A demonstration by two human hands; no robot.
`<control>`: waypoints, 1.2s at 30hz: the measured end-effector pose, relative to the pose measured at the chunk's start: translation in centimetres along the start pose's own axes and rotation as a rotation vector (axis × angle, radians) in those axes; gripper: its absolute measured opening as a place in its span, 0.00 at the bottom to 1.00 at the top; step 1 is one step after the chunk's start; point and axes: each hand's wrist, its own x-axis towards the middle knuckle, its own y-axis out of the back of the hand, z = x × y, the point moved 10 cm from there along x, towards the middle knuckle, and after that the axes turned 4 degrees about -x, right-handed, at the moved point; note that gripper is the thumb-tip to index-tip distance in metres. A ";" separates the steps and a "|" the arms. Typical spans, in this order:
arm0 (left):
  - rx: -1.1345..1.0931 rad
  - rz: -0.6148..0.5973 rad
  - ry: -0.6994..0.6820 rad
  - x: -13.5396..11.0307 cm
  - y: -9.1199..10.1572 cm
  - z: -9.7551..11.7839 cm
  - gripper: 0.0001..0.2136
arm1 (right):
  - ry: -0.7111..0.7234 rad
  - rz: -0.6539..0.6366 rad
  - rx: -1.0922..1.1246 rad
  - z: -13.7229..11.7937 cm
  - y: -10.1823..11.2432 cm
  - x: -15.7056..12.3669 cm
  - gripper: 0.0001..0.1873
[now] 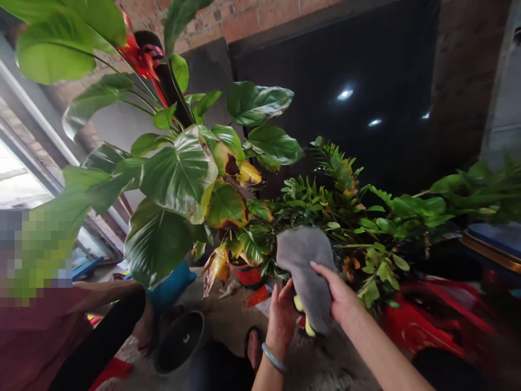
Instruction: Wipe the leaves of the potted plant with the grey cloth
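My right hand (340,296) is closed on a grey cloth (305,266), its fingers wrapped over the cloth's lower part. My left hand (281,317) is raised just beside it, touching the cloth's lower edge from below, fingers partly hidden behind the cloth; a light bracelet sits on that wrist. A yellowish leaf (304,317) shows under the cloth. The cloth is held in front of a small-leaved green plant (345,212). A large-leaved plant (183,174) with yellowed, brown-edged leaves stands to the left in a red pot (249,274).
Another person sits low at the left in a dark red top (40,336). A dark round pot (181,339) lies on the floor. A red toy car (431,315) stands at the right. Brick wall and a dark panel (366,81) are behind the plants.
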 end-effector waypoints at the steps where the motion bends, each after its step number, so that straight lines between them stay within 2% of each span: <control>1: -0.011 0.006 0.009 -0.3 0.1 0.0 0.26 | -0.050 0.017 -0.045 2.2 1.2 -0.2 0.07; 3: -0.026 0.019 0.028 -0.7 0.3 -0.1 0.29 | -0.115 0.057 -0.121 5.8 4.1 -1.3 0.10; 4: -0.031 0.014 0.037 -0.8 0.3 -0.2 0.30 | -0.096 0.069 -0.126 6.4 5.5 -2.1 0.10; 6: -0.042 -0.005 0.037 -0.9 0.2 -0.1 0.32 | -0.044 0.108 -0.114 5.6 7.3 -3.7 0.12; 8: -0.045 0.012 0.030 -0.7 0.2 -0.1 0.30 | 0.018 0.151 -0.080 2.4 7.6 -4.7 0.13; 9: -0.041 0.035 0.028 -0.6 0.3 -0.1 0.29 | 0.046 0.150 -0.071 0.2 7.0 -4.8 0.12; 12: -0.003 0.091 0.028 -0.6 0.6 -0.2 0.28 | 0.261 0.144 0.098 -7.2 4.4 -3.6 0.07; 14: 0.028 0.093 0.023 -0.7 0.6 -0.1 0.28 | 0.275 0.125 0.197 -8.8 3.2 -1.8 0.05; 16: 0.051 0.092 0.009 -0.8 0.8 0.3 0.29 | 0.184 0.132 0.226 -6.9 3.1 -0.2 0.06; 18: 0.067 0.091 -0.004 -1.0 1.0 0.7 0.28 | 0.051 0.147 0.201 -2.7 4.0 0.3 0.09; 21: 0.073 0.075 0.011 -0.9 1.4 0.6 0.27 | -0.126 0.153 0.163 3.7 6.1 -1.4 0.11; 23: 0.059 0.067 0.025 -0.8 1.6 0.3 0.27 | -0.191 0.148 0.157 5.5 6.7 -3.5 0.10; 24: 0.051 0.064 0.022 -0.7 1.7 0.1 0.27 | -0.201 0.126 0.153 5.3 6.5 -4.4 0.08; 26: 0.043 0.065 0.012 -0.6 1.8 0.0 0.27 | -0.164 0.069 0.147 2.9 5.3 -5.4 0.05; 29: 0.050 0.102 0.005 -0.7 1.8 -0.1 0.25 | 0.067 0.037 0.224 -3.4 3.2 -4.7 0.03; 31: 0.055 0.125 0.008 -0.7 1.6 0.0 0.24 | 0.204 0.076 0.286 -6.1 2.8 -3.3 0.05; 33: 0.063 0.113 0.010 -0.7 1.4 0.1 0.25 | 0.185 0.120 0.274 -5.3 3.1 -1.8 0.05; 36: 0.062 0.050 0.018 -0.8 1.4 0.2 0.27 | -0.040 0.168 0.168 0.8 4.5 -1.3 0.08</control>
